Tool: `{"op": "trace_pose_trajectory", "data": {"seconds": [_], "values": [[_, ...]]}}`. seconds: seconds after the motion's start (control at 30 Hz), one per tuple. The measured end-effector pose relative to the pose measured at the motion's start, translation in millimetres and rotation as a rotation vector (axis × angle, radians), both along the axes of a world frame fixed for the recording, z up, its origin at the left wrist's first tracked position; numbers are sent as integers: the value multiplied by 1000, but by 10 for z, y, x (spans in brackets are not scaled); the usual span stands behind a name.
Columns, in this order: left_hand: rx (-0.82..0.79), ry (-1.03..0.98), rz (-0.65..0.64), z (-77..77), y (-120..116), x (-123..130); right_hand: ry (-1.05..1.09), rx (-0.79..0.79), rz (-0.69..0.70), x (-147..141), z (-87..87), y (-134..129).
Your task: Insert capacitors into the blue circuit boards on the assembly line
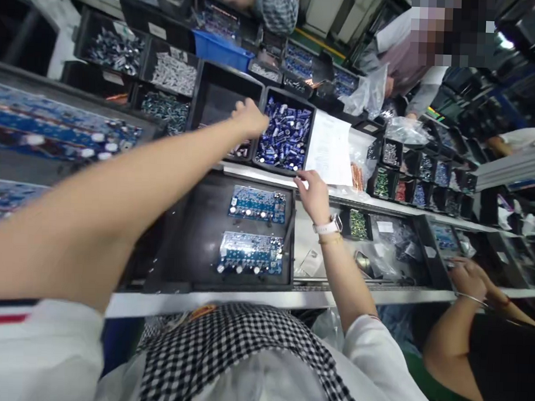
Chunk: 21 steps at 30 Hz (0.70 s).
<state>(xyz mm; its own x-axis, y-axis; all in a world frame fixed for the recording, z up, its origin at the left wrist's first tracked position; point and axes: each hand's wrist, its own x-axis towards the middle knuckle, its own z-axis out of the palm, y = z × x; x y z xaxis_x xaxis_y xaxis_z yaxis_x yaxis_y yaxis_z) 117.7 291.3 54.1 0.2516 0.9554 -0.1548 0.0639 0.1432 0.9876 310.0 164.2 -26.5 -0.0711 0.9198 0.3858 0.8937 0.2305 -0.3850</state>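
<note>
My left hand (250, 119) reaches over the wall between a black bin (216, 99) and the bin of blue capacitors (285, 134). Its fingers are curled, and what they hold, if anything, is hidden. At the front right corner of the capacitor bin is my right hand (314, 193), its thumb and fingertips pinched together. I cannot make out anything between them. Below the hands, a black tray (185, 238) carries two blue circuit boards, the upper board (257, 204) and the lower board (251, 252), each with white-topped capacitors along its front edge.
Component bins (173, 73) line the back left, near a blue bin (222, 50). Paper sheets (328, 147) lie right of the capacitors. More boards (55, 123) sit at left. A co-worker's hands (469, 278) work at right; another person (408, 53) stands across the line.
</note>
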Motion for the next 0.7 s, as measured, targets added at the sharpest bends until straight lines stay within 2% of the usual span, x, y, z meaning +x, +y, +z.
{"op": "trace_pose_trajectory", "data": {"seconds": [0.1, 0.2, 0.3, 0.4, 0.47, 0.53, 0.7], "values": [[249, 154, -48, -454, -64, 449, -13, 31, -81, 329, -132, 446], [516, 413, -176, -826, -81, 747, -114, 20, -63, 429, -274, 751], [653, 552, -246, -992, 108, 894, -124, 46, -42, 466, -383, 936], [684, 548, -328, -1026, 350, 940, 45, 71, -78, 501, -397, 982], [646, 460, -344, -1038, 456, 944, 135, 51, -104, 481, -341, 887], [586, 348, -343, -1054, 515, 937, 184, -8, -46, 397, -246, 662], [457, 173, -390, -1029, 620, 877, 202, -361, 359, 86, -14, -223]]}}
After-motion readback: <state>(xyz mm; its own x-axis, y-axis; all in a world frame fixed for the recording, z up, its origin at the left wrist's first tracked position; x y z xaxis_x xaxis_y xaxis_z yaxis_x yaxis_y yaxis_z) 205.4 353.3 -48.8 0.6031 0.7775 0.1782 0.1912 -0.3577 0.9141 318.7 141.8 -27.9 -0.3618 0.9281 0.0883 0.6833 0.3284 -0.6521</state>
